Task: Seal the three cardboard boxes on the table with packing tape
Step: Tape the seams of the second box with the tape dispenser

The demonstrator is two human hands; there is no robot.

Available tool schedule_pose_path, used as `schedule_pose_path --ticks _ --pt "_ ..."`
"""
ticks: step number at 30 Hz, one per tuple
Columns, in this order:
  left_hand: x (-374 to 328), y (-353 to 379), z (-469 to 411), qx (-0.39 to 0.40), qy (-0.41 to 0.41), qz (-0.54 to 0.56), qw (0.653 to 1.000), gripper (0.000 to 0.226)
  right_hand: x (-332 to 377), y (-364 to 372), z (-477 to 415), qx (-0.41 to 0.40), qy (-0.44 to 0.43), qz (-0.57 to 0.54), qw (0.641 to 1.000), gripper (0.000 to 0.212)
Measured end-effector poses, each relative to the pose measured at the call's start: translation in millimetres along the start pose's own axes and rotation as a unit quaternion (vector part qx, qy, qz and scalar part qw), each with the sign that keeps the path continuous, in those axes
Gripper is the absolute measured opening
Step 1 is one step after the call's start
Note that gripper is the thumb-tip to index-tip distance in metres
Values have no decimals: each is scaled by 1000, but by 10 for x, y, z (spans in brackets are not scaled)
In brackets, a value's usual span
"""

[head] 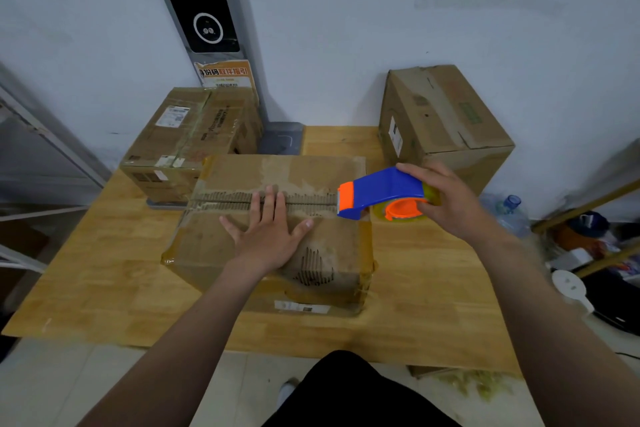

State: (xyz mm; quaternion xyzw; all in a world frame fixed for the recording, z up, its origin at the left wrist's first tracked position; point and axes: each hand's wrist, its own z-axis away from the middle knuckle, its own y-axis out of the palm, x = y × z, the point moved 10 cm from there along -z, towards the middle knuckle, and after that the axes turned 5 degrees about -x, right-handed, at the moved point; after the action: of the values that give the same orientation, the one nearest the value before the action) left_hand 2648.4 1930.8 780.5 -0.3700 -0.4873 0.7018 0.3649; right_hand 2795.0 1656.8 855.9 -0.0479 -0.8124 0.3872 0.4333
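Note:
A worn cardboard box (329,246) lies in the middle of the wooden table (104,274), its top seam running left to right. My left hand (268,236) presses flat on the top, fingertips reaching the seam. My right hand (446,199) grips a blue and orange tape dispenser (377,192) with a roll of clear tape, its orange nose at the right end of the seam. A second box (194,135) sits at the back left. A third, taller box (446,121) stands at the back right.
A grey and black kiosk pillar (204,10) with an orange notice rises behind the left box. A metal frame (41,135) borders the left side. On the floor at the right are a water bottle (512,208), a shelf with clutter (595,243) and a white round device (568,284).

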Motion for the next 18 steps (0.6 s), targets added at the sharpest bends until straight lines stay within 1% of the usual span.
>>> schedule_pose_path --ticks 5,9,11,14,18 --pt "-111 -3 27 2 -12 -21 1000 97 13 21 -3 -11 4 -5 1000 98" --pt "-582 79 77 3 81 -49 996 99 -28 32 -18 -8 11 -7 1000 100" --pt "-716 113 64 0 105 -41 994 99 -50 33 -12 -7 13 -5 1000 100" --pt "-734 116 29 -12 107 -38 993 99 -55 35 12 -6 8 -7 1000 95" --pt "-731 139 15 -2 87 -27 996 99 -76 47 23 -3 10 -9 1000 89"
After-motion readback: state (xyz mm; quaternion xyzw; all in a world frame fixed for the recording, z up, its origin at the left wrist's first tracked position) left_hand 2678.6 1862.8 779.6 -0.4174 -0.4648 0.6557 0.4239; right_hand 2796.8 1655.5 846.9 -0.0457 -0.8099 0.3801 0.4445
